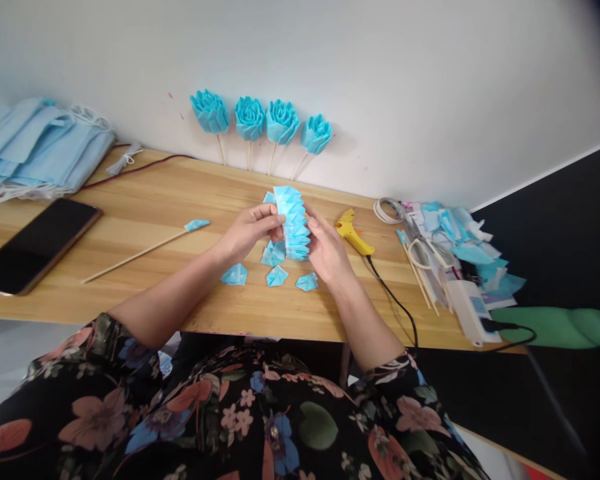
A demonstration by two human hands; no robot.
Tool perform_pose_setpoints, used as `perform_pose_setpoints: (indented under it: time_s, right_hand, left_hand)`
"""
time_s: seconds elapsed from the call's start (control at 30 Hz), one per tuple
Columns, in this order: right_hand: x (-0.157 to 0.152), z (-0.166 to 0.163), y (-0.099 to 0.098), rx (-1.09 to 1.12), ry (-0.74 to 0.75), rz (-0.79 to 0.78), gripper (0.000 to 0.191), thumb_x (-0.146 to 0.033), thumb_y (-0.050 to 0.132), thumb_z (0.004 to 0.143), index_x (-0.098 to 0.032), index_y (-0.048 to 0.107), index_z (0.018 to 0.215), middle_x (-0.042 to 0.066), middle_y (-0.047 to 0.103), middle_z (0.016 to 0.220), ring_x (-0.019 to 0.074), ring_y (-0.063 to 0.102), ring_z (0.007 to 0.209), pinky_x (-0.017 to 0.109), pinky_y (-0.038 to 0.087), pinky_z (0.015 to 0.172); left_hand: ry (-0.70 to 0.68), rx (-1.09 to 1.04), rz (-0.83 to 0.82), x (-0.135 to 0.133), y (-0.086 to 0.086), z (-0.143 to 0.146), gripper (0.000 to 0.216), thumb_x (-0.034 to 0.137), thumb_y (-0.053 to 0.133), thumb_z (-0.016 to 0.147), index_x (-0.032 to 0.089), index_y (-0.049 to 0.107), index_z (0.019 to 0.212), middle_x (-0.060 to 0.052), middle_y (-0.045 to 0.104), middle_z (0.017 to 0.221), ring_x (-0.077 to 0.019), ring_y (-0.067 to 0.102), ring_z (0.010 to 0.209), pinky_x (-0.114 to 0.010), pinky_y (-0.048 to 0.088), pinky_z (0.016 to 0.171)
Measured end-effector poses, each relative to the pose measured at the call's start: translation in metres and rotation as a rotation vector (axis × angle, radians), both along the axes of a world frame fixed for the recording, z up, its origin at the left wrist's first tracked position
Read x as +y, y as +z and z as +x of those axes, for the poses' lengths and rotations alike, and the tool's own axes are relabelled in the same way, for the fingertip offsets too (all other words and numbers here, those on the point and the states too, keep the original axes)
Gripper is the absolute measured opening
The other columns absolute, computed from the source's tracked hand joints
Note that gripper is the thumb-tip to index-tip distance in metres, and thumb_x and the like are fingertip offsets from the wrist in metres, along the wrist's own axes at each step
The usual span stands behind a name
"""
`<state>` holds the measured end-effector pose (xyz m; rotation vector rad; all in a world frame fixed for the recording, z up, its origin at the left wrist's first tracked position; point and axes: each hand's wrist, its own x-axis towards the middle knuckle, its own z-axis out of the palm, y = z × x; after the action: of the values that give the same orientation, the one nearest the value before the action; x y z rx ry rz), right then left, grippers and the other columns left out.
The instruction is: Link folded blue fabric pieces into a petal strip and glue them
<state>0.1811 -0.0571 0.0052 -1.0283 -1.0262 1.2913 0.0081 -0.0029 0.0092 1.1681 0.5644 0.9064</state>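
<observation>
Between my two hands is a pleated strip of light-blue folded petals [294, 223], its pointed edge facing right. My left hand [254, 230] pinches the strip's straight left side. On the right side, the fingers of my right hand [327, 245] are closed around the pointed edge, partly hidden behind it. Loose folded blue petals [277, 276] lie on the table below and behind the strip. To the left rests a thin wooden stick [135, 255] with a blue petal [197, 225] at its tip.
Several blue flowers [250, 119] on sticks lean against the wall. At left are stacked face masks [35, 147] and a phone [37, 245]. A yellow glue gun [353, 233] with a cord, tape [389, 211], scissors [427, 255], a power strip [470, 310] and blue scraps [460, 230] lie at right.
</observation>
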Motion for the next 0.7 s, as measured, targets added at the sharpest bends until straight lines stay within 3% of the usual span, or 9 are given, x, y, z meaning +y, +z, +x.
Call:
perform_pose_setpoints:
  time_s: [0.2, 0.33, 0.5, 0.7]
  right_hand:
    - [0.0016, 0.0013, -0.0034, -0.035, -0.024, 0.03, 0.059, -0.046, 0.082, 0.073, -0.031, 0.066, 0.128, 0.003, 0.076, 0.102, 0.0227, 0.068, 0.096, 0.041, 0.056, 0.085]
    - [0.0026, 0.0009, -0.0035, -0.029, -0.053, 0.011, 0.059, -0.05, 0.082, 0.072, -0.031, 0.068, 0.126, 0.002, 0.077, 0.103, 0.024, 0.069, 0.098, 0.042, 0.057, 0.086]
    - [0.0014, -0.001, -0.0018, -0.05, -0.04, 0.021, 0.053, -0.051, 0.079, 0.074, -0.031, 0.069, 0.122, 0.004, 0.076, 0.109, 0.0237, 0.069, 0.102, 0.041, 0.057, 0.087]
    - [-0.0022, -0.0022, -0.0019, -0.069, 0.006, 0.016, 0.046, -0.048, 0.079, 0.074, -0.028, 0.071, 0.114, 0.003, 0.076, 0.1, 0.0226, 0.069, 0.092, 0.036, 0.055, 0.075]
  left_hand:
    - [-0.017, 0.035, 0.048, -0.0014, 0.0037, 0.001, 0.044, 0.057, 0.073, 0.083, 0.016, 0.06, 0.073, -0.002, 0.065, 0.066, -0.0105, 0.059, 0.06, -0.024, 0.048, 0.062]
    - [-0.043, 0.161, 0.112, -0.0018, 0.0037, 0.0021, 0.033, 0.043, 0.082, 0.076, 0.016, 0.064, 0.077, 0.0, 0.064, 0.067, -0.0105, 0.058, 0.061, -0.025, 0.048, 0.063]
    - [-0.026, 0.183, 0.141, -0.002, 0.0032, 0.0013, 0.021, 0.032, 0.076, 0.078, 0.016, 0.062, 0.074, 0.001, 0.062, 0.065, -0.01, 0.056, 0.061, -0.025, 0.047, 0.063]
    - [-0.081, 0.158, 0.14, -0.0069, 0.0091, 0.0002, 0.023, 0.034, 0.077, 0.077, 0.015, 0.064, 0.073, 0.001, 0.061, 0.065, -0.01, 0.055, 0.062, -0.025, 0.046, 0.063]
